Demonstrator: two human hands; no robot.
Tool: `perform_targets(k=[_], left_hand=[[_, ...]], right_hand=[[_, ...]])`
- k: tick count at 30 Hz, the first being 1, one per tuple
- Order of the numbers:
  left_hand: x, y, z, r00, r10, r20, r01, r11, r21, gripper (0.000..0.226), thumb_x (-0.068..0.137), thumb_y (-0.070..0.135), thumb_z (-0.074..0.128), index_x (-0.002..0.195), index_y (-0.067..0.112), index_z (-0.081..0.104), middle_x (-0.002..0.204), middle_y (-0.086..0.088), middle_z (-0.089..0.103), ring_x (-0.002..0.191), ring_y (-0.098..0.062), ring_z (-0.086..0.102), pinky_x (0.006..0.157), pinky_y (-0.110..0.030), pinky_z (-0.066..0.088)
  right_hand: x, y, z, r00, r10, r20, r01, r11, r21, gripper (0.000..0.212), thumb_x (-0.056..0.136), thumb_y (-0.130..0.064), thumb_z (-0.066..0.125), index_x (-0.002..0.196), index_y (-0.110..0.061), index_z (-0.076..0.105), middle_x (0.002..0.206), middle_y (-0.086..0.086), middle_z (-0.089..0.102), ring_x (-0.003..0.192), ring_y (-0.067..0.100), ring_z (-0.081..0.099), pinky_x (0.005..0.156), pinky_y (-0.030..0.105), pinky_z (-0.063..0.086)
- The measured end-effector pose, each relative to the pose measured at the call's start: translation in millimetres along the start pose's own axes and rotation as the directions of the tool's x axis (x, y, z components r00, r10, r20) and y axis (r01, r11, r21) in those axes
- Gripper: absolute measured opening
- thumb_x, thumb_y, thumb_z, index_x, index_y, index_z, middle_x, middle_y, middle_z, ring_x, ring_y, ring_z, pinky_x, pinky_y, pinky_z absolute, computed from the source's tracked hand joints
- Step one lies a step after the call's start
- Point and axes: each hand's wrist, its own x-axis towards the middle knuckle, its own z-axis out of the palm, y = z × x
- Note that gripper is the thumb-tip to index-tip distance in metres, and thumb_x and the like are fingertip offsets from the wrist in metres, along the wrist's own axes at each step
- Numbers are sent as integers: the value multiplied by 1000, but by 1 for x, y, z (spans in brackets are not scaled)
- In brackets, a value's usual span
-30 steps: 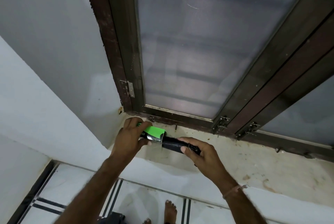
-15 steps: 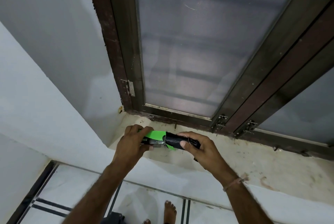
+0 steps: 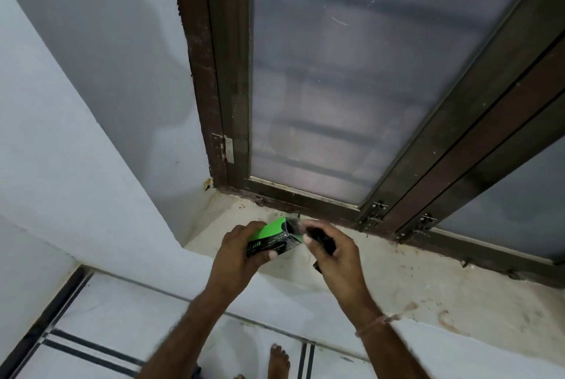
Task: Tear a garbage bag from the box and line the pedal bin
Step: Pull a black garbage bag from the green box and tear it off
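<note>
"BAGS" on green-black box (image 3: pixel 269 238)

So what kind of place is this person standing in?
Probably a room in a home, at a window: there is a frosted glass window in a dark wooden frame, a stained stone sill below it, and a white tiled floor with a bare foot.

stained window sill (image 3: pixel 412 280), tiled floor (image 3: pixel 128 326)

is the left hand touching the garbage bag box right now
Touching. The head view shows the left hand wrapped around the green and black garbage bag box, thumb pressed on its printed side.
</note>
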Motion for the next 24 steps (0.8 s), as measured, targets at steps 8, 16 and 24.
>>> perform_targets(k=[8,16,24], left_hand=[[-6,2,1,1000,22,-13,-22,1000,-9,70,76,71,62,133,31,60,109,13,59,103,-14,52,80,-15,39],[-8,-1,-1,1000,31,2,-31,999,-39,68,77,69,64,132,30,61,110,13,60,104,-15,54,82,-18,41],[-7,-3,-8,1000,17,9,-17,1000,18,73,74,70,60,134,28,61,115,6,62,107,-17,52,82,-19,42]], right_hand=[[1,-2,-1,999,28,-20,-28,1000,4,25,87,-9,82,106,-25,80,100,-13,79,90,7,72,74,20,52],[-2,8,-3,955,203,-216,-199,979,39,39,85,-47,80,121,-37,72,111,-7,71,101,13,69,76,33,60],[-1,-1,-12,914,404,22,-385,851,357,37,100,-45,59,119,-19,78,89,6,77,58,15,35,50,24,33]])
